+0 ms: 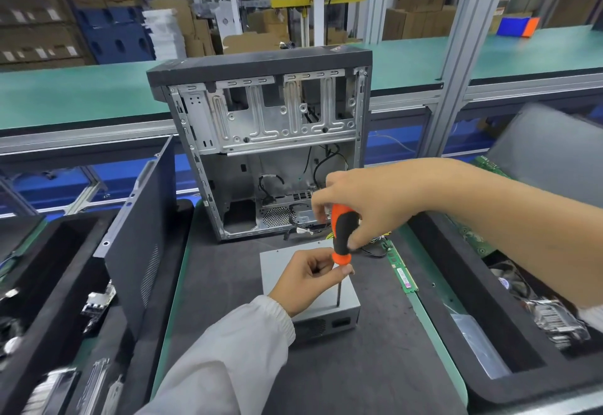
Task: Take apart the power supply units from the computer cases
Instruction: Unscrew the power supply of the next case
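A grey power supply unit (280, 263) lies on the dark mat in front of the open computer case (261, 140). An orange and black screwdriver (342, 235) stands upright with its tip on the unit's top near the front right corner. My right hand (368, 199) grips the handle from above. My left hand (310, 277) pinches the shaft just below the handle and rests over the unit. The case stands upright with its side off, and loose cables hang at its bottom.
A detached side panel (140, 228) leans at the left over a black tray (49, 284) of parts. A green memory stick (404, 274) lies right of the unit. A black tray (509, 310) at the right holds a heatsink and boards. A green conveyor (81, 94) runs behind.
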